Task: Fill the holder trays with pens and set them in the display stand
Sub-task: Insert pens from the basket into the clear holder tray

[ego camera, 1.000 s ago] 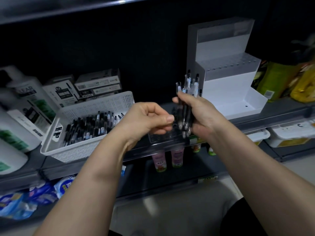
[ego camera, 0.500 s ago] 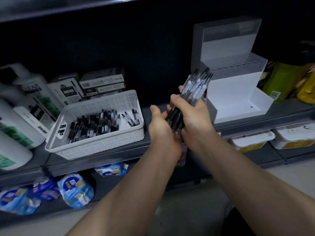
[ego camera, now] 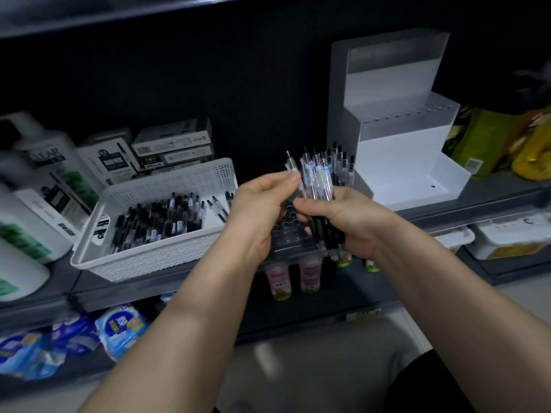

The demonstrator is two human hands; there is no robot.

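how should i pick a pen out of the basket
Take one of the loose pens at the right end of the basket. They lie flat, apart from the heap, so pinch mid-barrel from straight above; the open top leaves room for fingers on both sides.

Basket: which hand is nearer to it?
Left. The left hand sits just right of the basket, pinching one pen; the right hand is farther right, gripping the pen bundle.

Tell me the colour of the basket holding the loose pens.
White: the basket has perforated white walls, clearest in the head view.
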